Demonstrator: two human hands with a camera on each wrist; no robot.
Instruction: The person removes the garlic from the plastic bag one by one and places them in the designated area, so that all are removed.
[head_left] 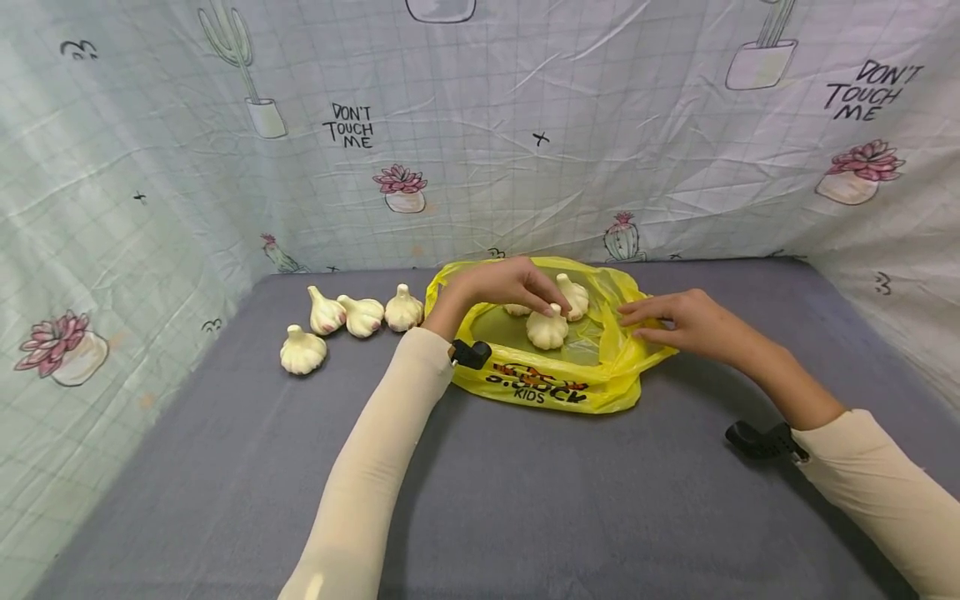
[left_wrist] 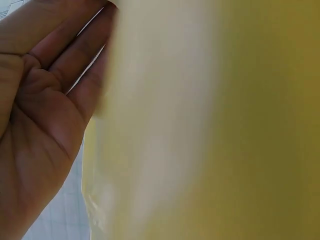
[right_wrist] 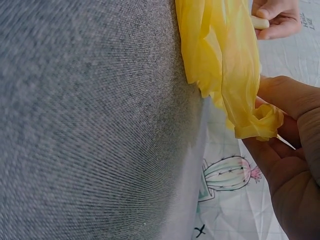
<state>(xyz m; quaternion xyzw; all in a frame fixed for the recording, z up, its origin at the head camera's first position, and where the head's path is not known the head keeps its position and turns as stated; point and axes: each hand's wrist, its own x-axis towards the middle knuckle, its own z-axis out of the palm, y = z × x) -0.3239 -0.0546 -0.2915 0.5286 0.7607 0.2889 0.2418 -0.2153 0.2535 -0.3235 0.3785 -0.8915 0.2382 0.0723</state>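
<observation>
A yellow plastic bag with dark print lies on its side, its mouth spread wide. My left hand reaches over it and pinches a garlic bulb by the stem, inside the bag's opening. Behind that bulb sits another garlic bulb, and a further one is partly covered by my fingers. At the bag's right end, my right hand grips the bunched rim between thumb and fingers, as the right wrist view confirms. Blurred yellow plastic fills most of the left wrist view, hiding the left fingertips.
Left of the bag, several loose garlic bulbs lie on the grey cloth-covered table. One garlic bulb sits nearer than the others. A printed curtain rises along the table's back and both sides.
</observation>
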